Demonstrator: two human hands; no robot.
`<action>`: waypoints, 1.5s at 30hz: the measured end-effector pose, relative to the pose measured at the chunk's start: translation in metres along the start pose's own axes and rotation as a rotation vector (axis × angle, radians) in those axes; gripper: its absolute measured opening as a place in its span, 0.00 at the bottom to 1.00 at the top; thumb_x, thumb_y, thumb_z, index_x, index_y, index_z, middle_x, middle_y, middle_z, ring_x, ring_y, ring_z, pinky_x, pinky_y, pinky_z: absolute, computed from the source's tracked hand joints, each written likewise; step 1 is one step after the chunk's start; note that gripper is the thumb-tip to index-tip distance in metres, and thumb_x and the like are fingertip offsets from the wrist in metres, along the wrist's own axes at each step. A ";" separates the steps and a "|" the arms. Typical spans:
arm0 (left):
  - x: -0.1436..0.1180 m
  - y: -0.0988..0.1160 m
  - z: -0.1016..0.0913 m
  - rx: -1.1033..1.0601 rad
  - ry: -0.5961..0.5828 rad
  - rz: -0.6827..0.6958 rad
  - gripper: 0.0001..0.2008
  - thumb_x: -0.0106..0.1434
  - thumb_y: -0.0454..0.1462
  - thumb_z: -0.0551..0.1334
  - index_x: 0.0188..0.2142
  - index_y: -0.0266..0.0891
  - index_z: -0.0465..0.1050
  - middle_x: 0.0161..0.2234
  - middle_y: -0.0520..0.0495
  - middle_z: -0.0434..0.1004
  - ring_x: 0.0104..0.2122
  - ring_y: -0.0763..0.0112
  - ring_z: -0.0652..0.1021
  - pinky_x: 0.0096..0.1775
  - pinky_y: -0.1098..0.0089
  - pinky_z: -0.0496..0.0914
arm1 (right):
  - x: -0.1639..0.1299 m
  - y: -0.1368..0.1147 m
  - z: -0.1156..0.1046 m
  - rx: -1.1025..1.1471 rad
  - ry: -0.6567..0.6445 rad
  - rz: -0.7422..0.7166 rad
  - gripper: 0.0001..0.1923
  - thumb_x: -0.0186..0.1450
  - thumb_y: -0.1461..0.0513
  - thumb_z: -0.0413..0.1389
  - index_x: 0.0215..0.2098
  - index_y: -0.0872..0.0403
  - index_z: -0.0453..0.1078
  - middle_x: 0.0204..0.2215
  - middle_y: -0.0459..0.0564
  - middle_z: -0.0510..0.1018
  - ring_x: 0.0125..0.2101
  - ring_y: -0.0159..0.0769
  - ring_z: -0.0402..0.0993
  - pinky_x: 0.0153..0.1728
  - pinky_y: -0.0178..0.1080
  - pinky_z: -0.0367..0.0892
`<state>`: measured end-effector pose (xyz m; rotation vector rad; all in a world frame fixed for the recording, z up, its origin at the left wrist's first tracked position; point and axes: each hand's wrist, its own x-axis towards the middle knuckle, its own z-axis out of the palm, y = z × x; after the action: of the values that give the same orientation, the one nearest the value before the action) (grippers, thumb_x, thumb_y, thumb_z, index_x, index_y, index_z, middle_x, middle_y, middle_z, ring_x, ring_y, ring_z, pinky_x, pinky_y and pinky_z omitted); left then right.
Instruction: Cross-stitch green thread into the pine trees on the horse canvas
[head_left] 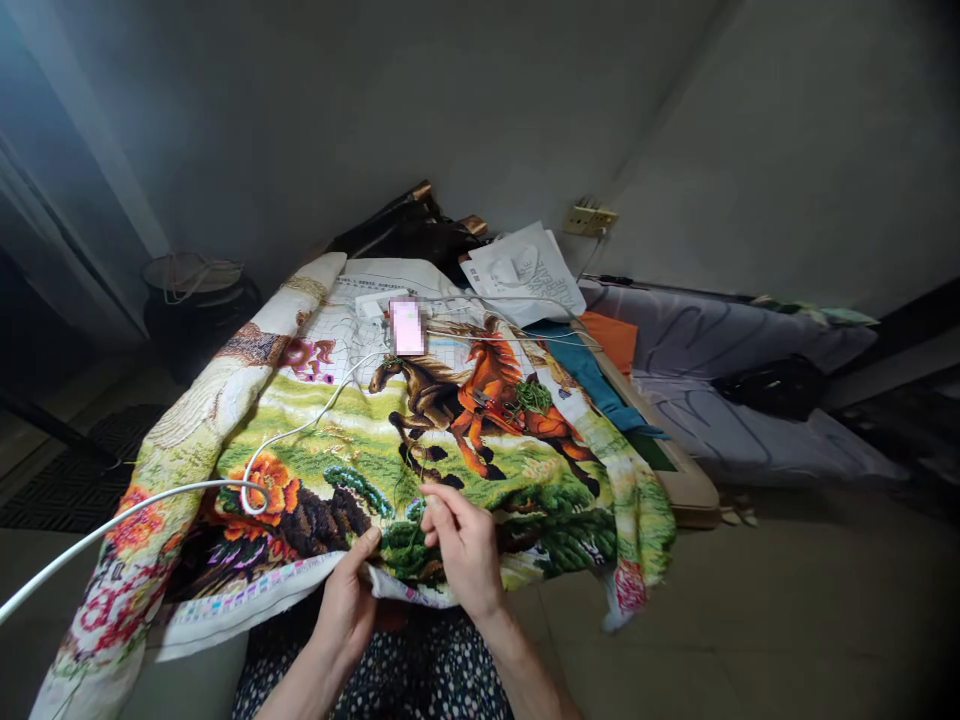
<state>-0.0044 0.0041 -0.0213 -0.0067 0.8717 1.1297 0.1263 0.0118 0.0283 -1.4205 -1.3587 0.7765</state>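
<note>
A large cross-stitch cloth [352, 400] with galloping horses, flowers and grass lies spread before me, its two sides rolled up. My left hand [349, 595] grips the cloth's near edge, thumb on top and fingers hidden underneath. Just right of it, my right hand [461, 545] is closed in a pinch above the stitched green area. A thin dark thread [417, 462] seems to run up from its fingertips; any needle there is too small to make out. A bundle of green thread [532, 398] rests on the red horse.
A phone [407, 327] lies on the cloth's far part, with a white cable [322, 408] looping across the left side. Behind are a white paper bag [525, 270] and a wall socket [590, 220]. A grey-covered seat [720, 400] stands right, a dark stool [199, 300] left.
</note>
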 end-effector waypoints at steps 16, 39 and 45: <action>0.001 -0.002 -0.002 -0.036 0.016 0.000 0.10 0.49 0.34 0.70 0.32 0.32 0.79 0.30 0.41 0.83 0.38 0.53 0.81 0.45 0.57 0.73 | 0.049 -0.018 -0.034 0.545 -0.032 0.234 0.15 0.61 0.49 0.55 0.33 0.50 0.59 0.22 0.38 0.71 0.11 0.26 0.62 0.11 0.29 0.56; 0.001 -0.001 -0.003 -0.013 0.026 0.027 0.10 0.43 0.37 0.73 0.23 0.33 0.77 0.20 0.50 0.77 0.21 0.71 0.74 0.26 0.71 0.68 | -0.035 0.019 0.027 0.040 -0.225 0.193 0.12 0.65 0.57 0.51 0.34 0.56 0.74 0.15 0.43 0.69 0.14 0.28 0.60 0.14 0.30 0.55; -0.001 0.000 -0.001 -0.007 0.029 0.036 0.11 0.43 0.37 0.73 0.24 0.33 0.77 0.19 0.51 0.76 0.21 0.72 0.73 0.26 0.71 0.68 | -0.034 0.019 0.030 0.001 -0.208 0.192 0.14 0.66 0.57 0.50 0.35 0.56 0.75 0.14 0.43 0.69 0.13 0.28 0.60 0.14 0.30 0.55</action>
<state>-0.0047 0.0031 -0.0217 -0.0133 0.8962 1.1684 0.0997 -0.0126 -0.0048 -1.5172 -1.3899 1.0758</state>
